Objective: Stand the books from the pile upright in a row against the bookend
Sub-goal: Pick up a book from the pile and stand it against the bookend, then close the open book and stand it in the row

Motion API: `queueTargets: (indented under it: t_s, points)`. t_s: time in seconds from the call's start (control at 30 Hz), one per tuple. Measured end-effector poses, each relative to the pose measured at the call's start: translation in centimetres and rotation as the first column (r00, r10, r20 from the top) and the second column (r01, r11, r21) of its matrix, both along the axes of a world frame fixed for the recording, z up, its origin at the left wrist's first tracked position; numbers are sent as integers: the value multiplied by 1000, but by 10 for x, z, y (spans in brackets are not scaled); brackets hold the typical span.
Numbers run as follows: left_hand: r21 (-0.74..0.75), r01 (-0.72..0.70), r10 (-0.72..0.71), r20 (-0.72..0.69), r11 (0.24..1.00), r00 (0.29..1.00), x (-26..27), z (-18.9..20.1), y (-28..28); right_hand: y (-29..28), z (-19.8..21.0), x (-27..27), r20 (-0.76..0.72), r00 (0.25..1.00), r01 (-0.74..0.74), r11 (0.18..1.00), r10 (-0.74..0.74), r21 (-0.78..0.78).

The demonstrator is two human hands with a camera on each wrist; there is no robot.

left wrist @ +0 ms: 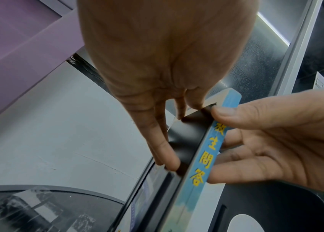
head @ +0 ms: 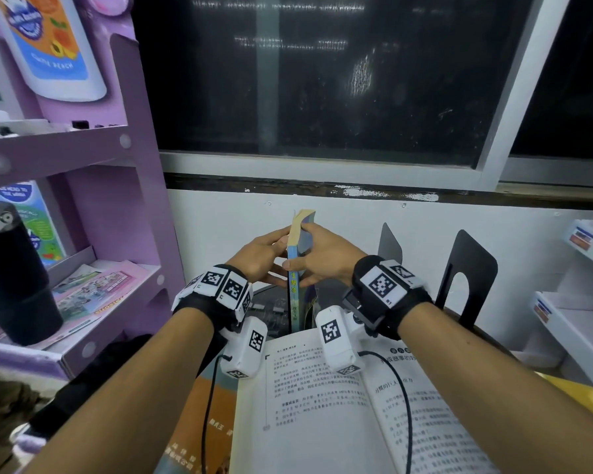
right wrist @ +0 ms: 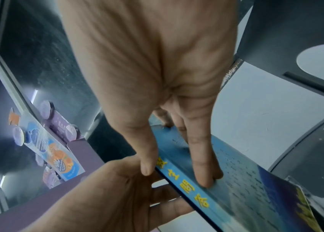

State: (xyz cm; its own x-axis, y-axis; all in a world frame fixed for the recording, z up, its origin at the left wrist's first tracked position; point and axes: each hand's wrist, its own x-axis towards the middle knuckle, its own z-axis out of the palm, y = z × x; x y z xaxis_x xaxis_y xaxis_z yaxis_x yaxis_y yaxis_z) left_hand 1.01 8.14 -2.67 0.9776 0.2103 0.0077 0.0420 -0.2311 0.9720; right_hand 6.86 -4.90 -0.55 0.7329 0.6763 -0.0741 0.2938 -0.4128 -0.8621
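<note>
A thin blue book (head: pixel 293 289) with yellow characters on its spine stands upright between my two hands, spine toward me. My right hand (head: pixel 308 254) pinches it, thumb by the spine (right wrist: pixel 147 166) and fingers (right wrist: pixel 204 172) on the blue cover (right wrist: pixel 236 196). My left hand (head: pixel 274 254) lies flat against the other cover, its straight fingers (left wrist: pixel 165 147) pressing beside the spine (left wrist: pixel 206 157). A black metal bookend (head: pixel 473 265) (left wrist: pixel 266 204) (right wrist: pixel 276 31) stands to the right, apart from the book. An open book (head: pixel 322 388) lies in front and hides the blue book's foot.
A second, grey bookend (head: pixel 389 244) stands behind the black one by the white wall. An orange-covered book (head: pixel 213 405) lies under the open one. A purple display shelf (head: pixel 117 217) and a black tumbler (head: pixel 11 278) are left; white shelving (head: pixel 579 302) is right.
</note>
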Motion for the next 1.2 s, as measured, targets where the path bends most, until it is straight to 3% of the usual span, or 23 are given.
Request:
queueTargets:
  t_s: [0.27,0.57,0.8,1.0,1.2]
  points:
    - [-24,7,-7,-25,1000,1000,-7,2,-2,-3,2,-6,33,999,2,999,0,-34]
    - [35,-14,18,-123,999,992,-25,14,-13,-16,6,-21,-79,997,8,1000,-10,-22]
    - [184,-44,82,-204,982,976,-48,13,-11,-47,20,-37,64,998,-4,983,16,-181]
    - [318,74,38,-332,945,943,-69,16,-21,-93,24,-46,166,985,21,929,43,-369]
    - [396,146,6,-358,907,934,-83,12,-42,-137,25,-57,215,971,30,845,102,-534]
